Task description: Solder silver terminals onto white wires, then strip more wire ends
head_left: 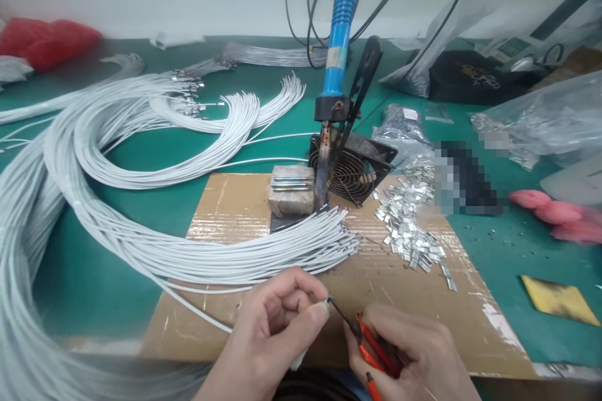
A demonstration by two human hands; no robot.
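Over the near part of the cardboard [451, 319], a small wire end [330, 299] is pinched between thumb and forefinger of the left hand [277, 332], and red-handled pliers [370, 352], gripped in the right hand [414, 344], are best kept steady and aligned with it.

light: bright, diffuse | glare: cardboard [470, 326] | blur: lower-left cables [19, 276] | edges: stretched | pixelation: right

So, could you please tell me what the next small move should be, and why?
I'd probably firm up the left hand's pinch before working the orange-handled pliers. A white cable runs to that hand, and the right hand holds the pliers with their dark nose right by the pinching fingertips, so a slip might nick them.
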